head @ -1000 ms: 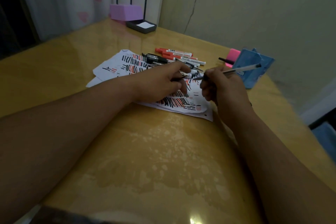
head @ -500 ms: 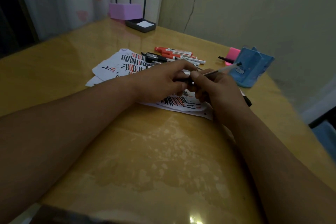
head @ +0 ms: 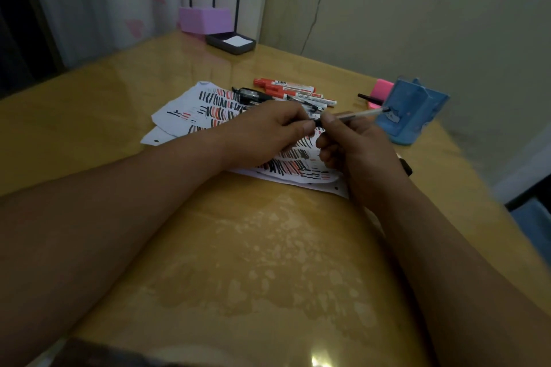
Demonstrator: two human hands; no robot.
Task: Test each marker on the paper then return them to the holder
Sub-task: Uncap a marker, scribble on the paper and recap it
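The right hand (head: 354,152) curls round a thin clear marker (head: 356,115) above the stroke-covered white paper (head: 179,116). The left hand (head: 268,131) pinches its black end, perhaps a cap; the fingers hide the tip. The blue plastic holder (head: 411,116) stands near on the yellow desk (head: 238,247).

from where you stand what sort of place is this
Probably a room at home: a glossy wooden table by a heart-patterned curtain, with a blue pen holder and marker-scribbled paper on it.
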